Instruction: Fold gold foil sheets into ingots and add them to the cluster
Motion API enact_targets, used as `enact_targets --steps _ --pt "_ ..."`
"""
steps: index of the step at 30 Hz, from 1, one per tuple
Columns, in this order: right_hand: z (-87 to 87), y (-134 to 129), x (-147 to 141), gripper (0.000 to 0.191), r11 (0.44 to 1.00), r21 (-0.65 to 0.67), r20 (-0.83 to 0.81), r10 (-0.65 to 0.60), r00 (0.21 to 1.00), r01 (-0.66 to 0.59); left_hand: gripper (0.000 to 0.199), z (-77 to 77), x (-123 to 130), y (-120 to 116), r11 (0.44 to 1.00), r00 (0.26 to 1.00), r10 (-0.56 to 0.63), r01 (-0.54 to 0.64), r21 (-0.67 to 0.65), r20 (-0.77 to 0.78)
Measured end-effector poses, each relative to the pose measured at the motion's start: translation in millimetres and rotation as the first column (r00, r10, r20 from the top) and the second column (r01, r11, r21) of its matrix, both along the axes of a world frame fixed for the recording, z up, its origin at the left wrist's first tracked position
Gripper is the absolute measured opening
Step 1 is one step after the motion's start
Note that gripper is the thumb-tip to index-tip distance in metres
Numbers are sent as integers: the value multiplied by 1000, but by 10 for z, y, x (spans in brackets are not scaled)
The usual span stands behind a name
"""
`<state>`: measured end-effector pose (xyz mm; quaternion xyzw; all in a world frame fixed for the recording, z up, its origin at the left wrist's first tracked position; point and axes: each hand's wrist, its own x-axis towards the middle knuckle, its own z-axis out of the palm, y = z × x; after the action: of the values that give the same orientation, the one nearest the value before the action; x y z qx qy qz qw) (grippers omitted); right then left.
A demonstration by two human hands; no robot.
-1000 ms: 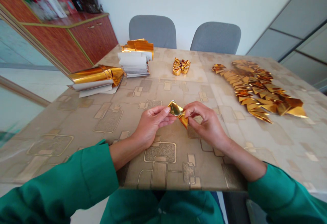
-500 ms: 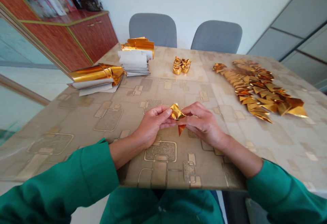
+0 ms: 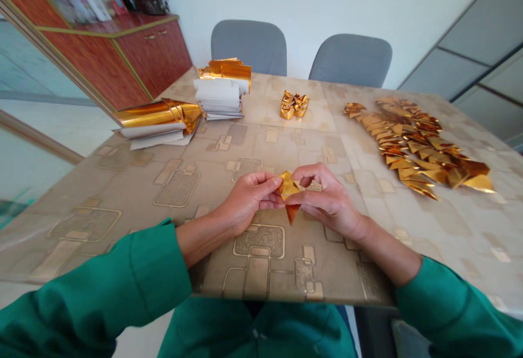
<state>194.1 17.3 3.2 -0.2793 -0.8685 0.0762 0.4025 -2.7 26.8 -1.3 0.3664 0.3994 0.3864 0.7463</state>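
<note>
A small folded piece of gold foil paper point(image 3: 289, 185) is held between my two hands above the table's near part, with a pointed orange flap hanging down. My left hand point(image 3: 255, 197) pinches its left side between thumb and fingers. On its right side, my right hand point(image 3: 324, 194) grips the lower part between thumb and fingers, its index finger arched above. Folded gold pieces point(image 3: 412, 145) lie in overlapping rows on the right. A small cluster of gold shapes point(image 3: 294, 105) stands at the back middle.
Stacks of gold and white paper point(image 3: 218, 96) and a rolled gold sheet with white sheets point(image 3: 159, 118) lie at the back left of the patterned table point(image 3: 143, 183). Two grey chairs point(image 3: 249, 47) stand behind it, with a wooden cabinet point(image 3: 143, 58) at the left.
The foil piece shows a broader, flatter gold face between my hands. My right index finger has lifted off it a little. The whole view has shifted slightly.
</note>
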Motion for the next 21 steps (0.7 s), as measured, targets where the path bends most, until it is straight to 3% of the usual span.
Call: enact_targets --steps 5,13,18,21 --pt "38 38 64 12 989 130 125 55 991 -71 23 -28 6 -5 1000 1000 5 -5 -30 -3" --pt "99 88 66 8 997 -36 150 72 986 -67 23 -57 25 -33 994 998 57 -54 98 -22" --pt "106 67 61 9 999 7 127 46 991 -47 24 -38 28 -47 991 997 76 -75 110 -8" --pt "115 47 65 12 998 48 204 29 979 -39 24 -37 29 -46 993 998 65 -64 99 -1"
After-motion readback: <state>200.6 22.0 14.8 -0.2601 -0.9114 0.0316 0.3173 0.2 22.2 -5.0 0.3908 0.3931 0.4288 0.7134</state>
